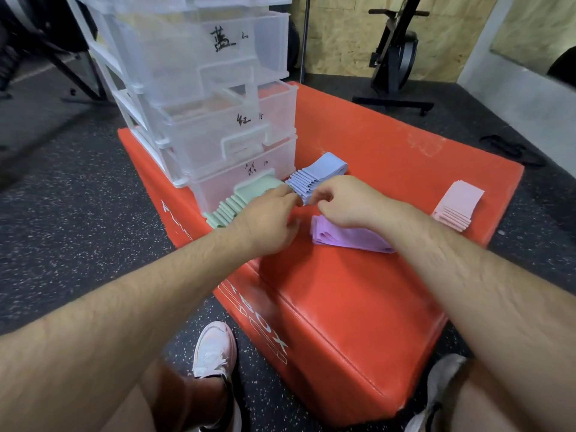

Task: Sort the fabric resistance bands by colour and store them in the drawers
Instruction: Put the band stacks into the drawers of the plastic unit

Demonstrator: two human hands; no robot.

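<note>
Red foam box (358,291) is my worktop, clear drawer unit (199,98) at its back corner so sorted stacks sit close. Green stack (240,199), blue stack (314,176), purple stack (346,233), pink stack (458,207) all lie apart by colour. Left hand (268,219) and right hand (346,202), fingers curled, pinch the blue stack's near end, probably squaring it.

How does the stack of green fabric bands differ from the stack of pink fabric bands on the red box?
The green fabric bands lie against the bottom clear plastic drawer; the pink fabric bands lie alone near the red box's right edge. The left hand partly covers the green stack; no hand is near the pink one. Both are fanned stacks of folded bands.
</note>
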